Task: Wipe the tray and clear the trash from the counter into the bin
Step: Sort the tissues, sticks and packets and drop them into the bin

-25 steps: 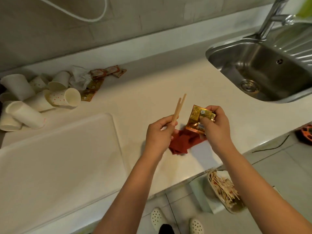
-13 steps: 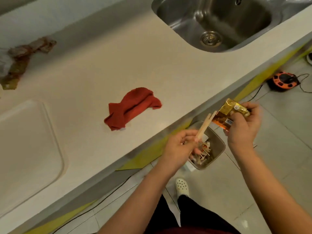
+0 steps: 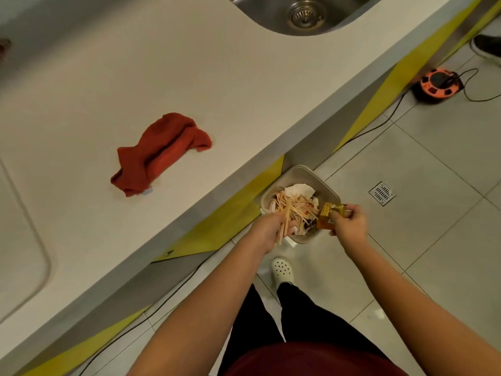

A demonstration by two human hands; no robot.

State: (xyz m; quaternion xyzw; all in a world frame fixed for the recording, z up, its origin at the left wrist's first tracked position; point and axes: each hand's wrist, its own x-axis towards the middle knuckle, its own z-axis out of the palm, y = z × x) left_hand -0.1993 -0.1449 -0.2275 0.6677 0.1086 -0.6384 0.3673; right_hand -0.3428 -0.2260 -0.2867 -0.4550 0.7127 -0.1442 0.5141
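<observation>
Both my hands hang over the grey bin (image 3: 332, 195) on the floor below the counter edge. My left hand (image 3: 267, 232) grips wooden sticks (image 3: 283, 232) above the bin's near rim. My right hand (image 3: 349, 225) pinches a crumpled golden sauce packet (image 3: 329, 216) over the bin's right side. The bin holds many wooden sticks and white paper. A crumpled red cloth (image 3: 160, 153) lies alone on the white counter (image 3: 217, 85). The white tray (image 3: 19, 240) shows at the left edge of the counter.
A steel sink (image 3: 303, 14) is set into the counter at the top. An orange cable reel (image 3: 436, 84) with black cords sits on the tiled floor at right, near a floor drain (image 3: 382, 193). Someone's dark shoe (image 3: 488, 46) shows at far right.
My view tilted further down toward the floor. Both hands dropped from above the counter edge to just over the bin, still holding the sticks and the packet.
</observation>
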